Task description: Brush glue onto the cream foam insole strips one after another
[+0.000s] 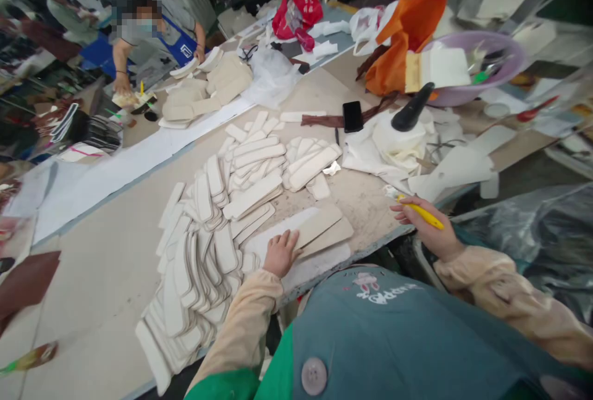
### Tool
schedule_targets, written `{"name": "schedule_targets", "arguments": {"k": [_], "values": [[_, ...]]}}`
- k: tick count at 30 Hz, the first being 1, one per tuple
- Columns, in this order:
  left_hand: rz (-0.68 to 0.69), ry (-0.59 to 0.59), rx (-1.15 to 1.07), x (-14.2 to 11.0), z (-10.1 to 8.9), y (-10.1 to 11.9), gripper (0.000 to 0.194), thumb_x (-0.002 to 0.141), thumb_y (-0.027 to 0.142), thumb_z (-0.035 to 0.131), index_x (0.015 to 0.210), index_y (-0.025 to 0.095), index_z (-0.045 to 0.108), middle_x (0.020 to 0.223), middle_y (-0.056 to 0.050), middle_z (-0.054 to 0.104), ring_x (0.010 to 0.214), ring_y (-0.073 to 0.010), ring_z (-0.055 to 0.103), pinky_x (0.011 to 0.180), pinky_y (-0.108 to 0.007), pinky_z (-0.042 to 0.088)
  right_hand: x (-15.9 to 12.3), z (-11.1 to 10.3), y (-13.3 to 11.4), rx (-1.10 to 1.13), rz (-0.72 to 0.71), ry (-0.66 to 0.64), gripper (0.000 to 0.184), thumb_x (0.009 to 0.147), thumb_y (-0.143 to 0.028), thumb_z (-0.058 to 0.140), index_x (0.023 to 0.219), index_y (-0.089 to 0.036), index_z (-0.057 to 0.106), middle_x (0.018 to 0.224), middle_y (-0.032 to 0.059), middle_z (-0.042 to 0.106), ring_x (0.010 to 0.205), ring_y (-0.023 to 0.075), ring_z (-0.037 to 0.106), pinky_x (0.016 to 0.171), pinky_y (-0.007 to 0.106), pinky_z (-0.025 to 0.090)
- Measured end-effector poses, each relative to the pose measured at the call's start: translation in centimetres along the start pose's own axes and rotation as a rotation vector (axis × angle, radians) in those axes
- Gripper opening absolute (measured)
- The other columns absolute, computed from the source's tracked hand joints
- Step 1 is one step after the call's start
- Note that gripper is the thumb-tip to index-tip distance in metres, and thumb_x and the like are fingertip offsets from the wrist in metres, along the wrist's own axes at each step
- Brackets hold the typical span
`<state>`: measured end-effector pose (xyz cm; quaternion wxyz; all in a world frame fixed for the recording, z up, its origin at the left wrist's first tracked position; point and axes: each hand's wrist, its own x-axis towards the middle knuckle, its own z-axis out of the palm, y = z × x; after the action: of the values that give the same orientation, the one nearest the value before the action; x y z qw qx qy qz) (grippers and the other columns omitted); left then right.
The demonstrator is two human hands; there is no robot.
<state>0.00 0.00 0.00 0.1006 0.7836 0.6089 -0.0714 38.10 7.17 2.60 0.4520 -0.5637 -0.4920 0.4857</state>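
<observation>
Flat beige strips (319,225) (board-like) under slightly spread left fingers (291,241), right fingers (404,215) curled round a slim yellow handle (428,215)

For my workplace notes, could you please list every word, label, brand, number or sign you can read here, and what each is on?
"PP", apparently mid-word, on the camera wearer's grey-blue apron; its other letters are too blurred.
Red bag: pale lettering, too blurred to read.
Co-worker's blue apron: white mark, too small to read.
</observation>
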Motion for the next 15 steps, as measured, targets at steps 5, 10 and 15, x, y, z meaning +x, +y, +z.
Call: {"name": "schedule_targets", "arguments": {"k": [5, 10, 15], "values": [[0.062, 0.013, 0.057, -0.5, 2.2, -1.2, 0.075, 0.08, 0.062, 0.042, 0.141, 0.02, 0.027, 0.142, -0.015, 0.035, 0.121, -0.0342, 0.038, 0.099, -0.058, 0.025, 1.2, -0.8, 0.3, -0.014, 0.012, 0.008, 0.036, 0.081, -0.048, 0.055, 0.105, -0.021, 0.057, 0.092, 0.0058, 0.068, 0.071, 0.0145, 0.063, 0.067, 0.03, 0.054], [0.063, 0.011, 0.047, -0.4, 2.4, -1.0, 0.086, 0.077, 0.064, 0.044, 0.142, 0.013, 0.021, 0.142, -0.019, 0.032, 0.13, -0.0361, 0.027, 0.101, -0.06, 0.021, 3.5, -1.9, 0.5, -0.029, 0.021, 0.038, 0.035, 0.081, -0.049, 0.055, 0.103, -0.023, 0.056, 0.087, 0.0038, 0.068, 0.068, 0.0137, 0.063, 0.064, 0.028, 0.054], [0.058, 0.086, 0.034, -0.5, 3.3, -0.3, 0.07, 0.082, 0.053, 0.047, 0.139, 0.016, 0.032, 0.135, -0.018, 0.041, 0.127, -0.0312, 0.033, 0.104, -0.054, 0.024, 3.7, -1.9, 1.5, -0.155, -0.035, -0.021, 0.035, 0.083, -0.048, 0.053, 0.108, -0.023, 0.054, 0.092, 0.0047, 0.068, 0.074, 0.016, 0.064, 0.072, 0.033, 0.054]]}}
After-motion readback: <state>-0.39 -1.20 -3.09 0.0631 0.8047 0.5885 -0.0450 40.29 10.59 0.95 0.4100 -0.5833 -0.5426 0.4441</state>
